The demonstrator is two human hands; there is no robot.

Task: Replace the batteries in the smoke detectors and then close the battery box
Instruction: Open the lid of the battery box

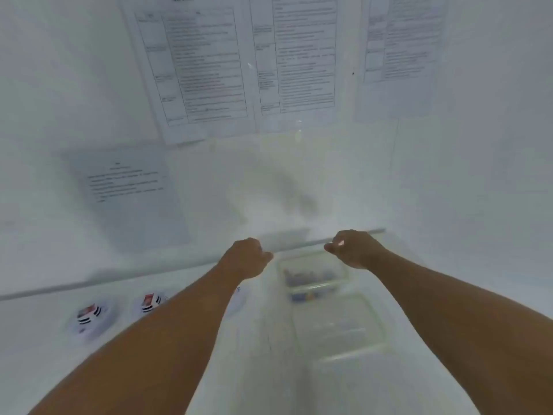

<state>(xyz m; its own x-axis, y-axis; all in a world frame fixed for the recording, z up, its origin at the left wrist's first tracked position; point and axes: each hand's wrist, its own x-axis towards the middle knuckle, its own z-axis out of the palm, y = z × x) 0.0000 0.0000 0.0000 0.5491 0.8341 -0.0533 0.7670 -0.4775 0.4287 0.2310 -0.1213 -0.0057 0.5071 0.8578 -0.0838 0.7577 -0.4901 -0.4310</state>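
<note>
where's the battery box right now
In the head view the battery box sits on the white table right of centre, below and between the two hands, with its clear lid lying just nearer the person.

Open clear battery box [314, 277] right of two round white smoke detectors [89, 320]

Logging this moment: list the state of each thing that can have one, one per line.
Battery box: open, batteries inside.
Lid: off, flat on the table in front of the box.
Left detector: on the table; blurred.
Second detector: on the table; blurred.
Left hand: fingers curled, nothing visibly held.
Right hand: fingers curled, nothing visibly held.
</note>
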